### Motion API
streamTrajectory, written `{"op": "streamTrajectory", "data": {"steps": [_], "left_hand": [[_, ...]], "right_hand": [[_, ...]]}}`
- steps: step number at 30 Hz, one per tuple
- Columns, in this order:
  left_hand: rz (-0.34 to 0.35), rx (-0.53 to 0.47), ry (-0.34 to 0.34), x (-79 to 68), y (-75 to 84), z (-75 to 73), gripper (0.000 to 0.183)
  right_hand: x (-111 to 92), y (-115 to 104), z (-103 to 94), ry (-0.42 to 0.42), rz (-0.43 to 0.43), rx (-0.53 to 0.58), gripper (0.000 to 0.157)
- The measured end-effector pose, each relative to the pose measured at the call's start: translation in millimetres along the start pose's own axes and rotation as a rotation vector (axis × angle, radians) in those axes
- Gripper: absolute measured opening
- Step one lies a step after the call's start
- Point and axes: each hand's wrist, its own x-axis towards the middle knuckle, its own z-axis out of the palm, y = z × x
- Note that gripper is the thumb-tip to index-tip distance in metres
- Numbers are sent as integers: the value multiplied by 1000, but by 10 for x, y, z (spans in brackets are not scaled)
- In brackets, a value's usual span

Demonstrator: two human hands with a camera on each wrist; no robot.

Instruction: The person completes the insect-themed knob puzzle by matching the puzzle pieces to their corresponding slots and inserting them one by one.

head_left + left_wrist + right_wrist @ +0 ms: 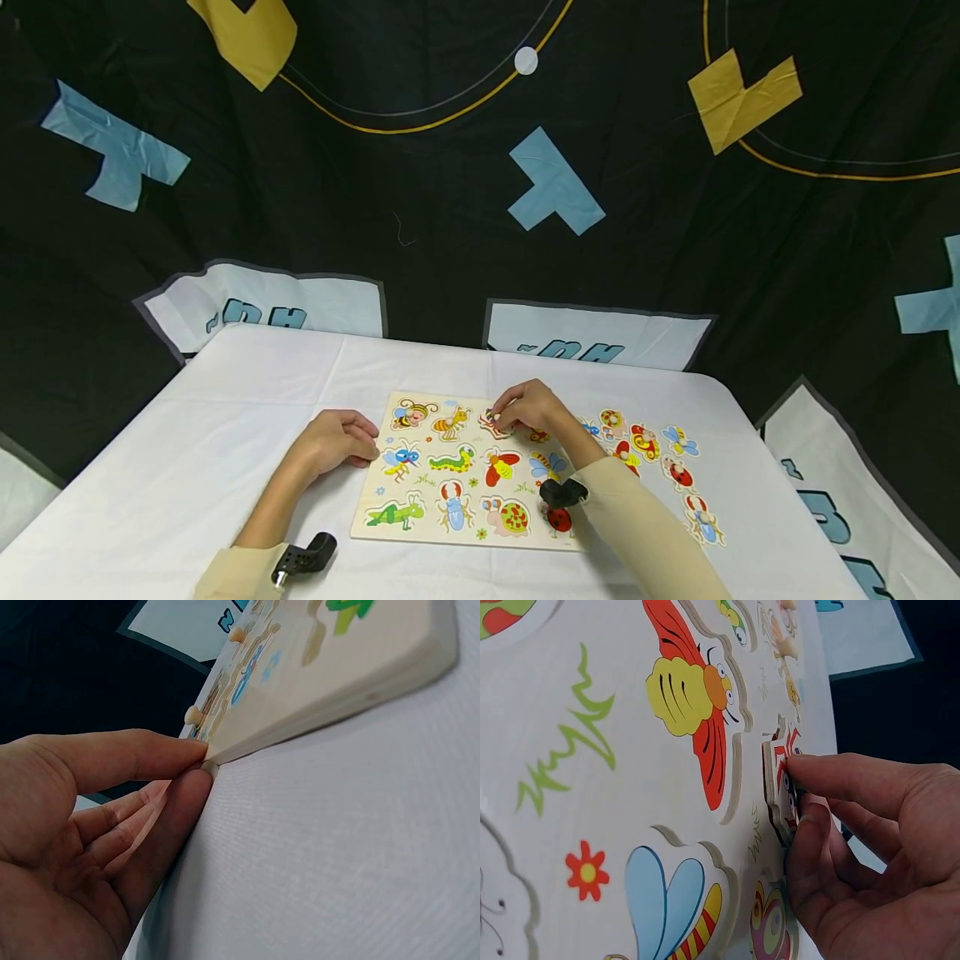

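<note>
A wooden insect puzzle board (420,483) lies on the white table. My right hand (528,406) is at its top middle, where thumb and forefinger pinch a spider puzzle piece (778,769) with red legs. In the right wrist view the piece's side edge shows above the board's face; whether it sits in its recess is hidden. At the board's left edge is my left hand (339,442), its thumb and forefinger pinching the rim in the left wrist view. Near the right hand are the red-winged bug picture (686,697) and the blue-winged bee picture (667,900).
Right of the board lie several loose pieces, among them a ladybug (678,474), a stag beetle (702,521), a blue-winged insect (680,442) and a snail (612,419). Some are partly hidden by the right arm. A black curtain (450,217) hangs behind the table.
</note>
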Motion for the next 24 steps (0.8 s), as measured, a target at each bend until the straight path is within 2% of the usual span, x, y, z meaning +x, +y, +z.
{"op": "streamTrajectory", "data": {"steps": [19, 24], "left_hand": [[7, 3, -14, 13, 9, 3, 32], [-16, 15, -8, 6, 3, -1, 32]], "right_hand": [[-18, 24, -17, -5, 5, -37, 12], [-7, 38, 7, -5, 5, -30, 12]]}}
